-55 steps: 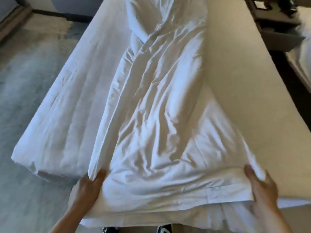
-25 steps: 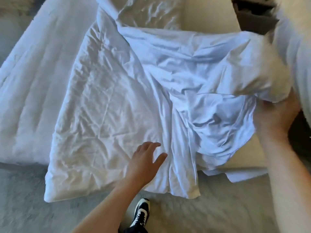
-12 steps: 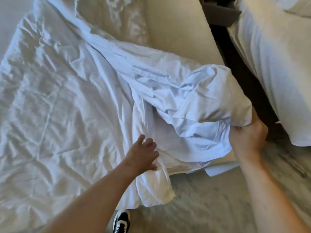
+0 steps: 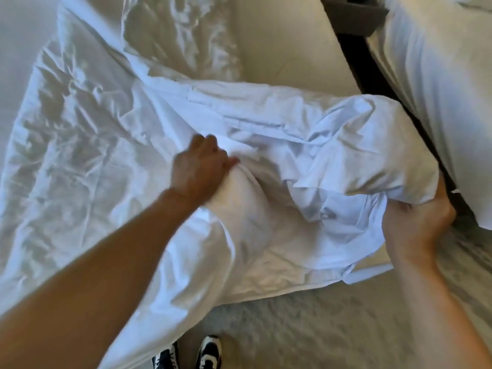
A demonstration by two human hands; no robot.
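Note:
A crumpled white sheet (image 4: 279,134) lies bunched across the foot of a bare cream mattress (image 4: 287,43). My left hand (image 4: 199,169) reaches into the folds near the middle, its fingers curled round a fold of the fabric. My right hand (image 4: 415,222) grips the gathered right end of the sheet from below, at the mattress corner. A white quilted duvet (image 4: 66,145) spreads over the left side of the bed, partly under the sheet. The sheet's lower edge hangs over the foot of the bed.
A second bed with white bedding (image 4: 442,89) stands to the right across a narrow dark gap (image 4: 372,70). Grey carpet (image 4: 306,328) covers the floor in front. My black-and-white shoes (image 4: 186,354) show at the bottom edge. A dark nightstand (image 4: 354,17) sits at the top.
My left hand has moved up and right into the sheet and closed on a fold. My right hand keeps its grip on the bunched end, which has shifted to the right.

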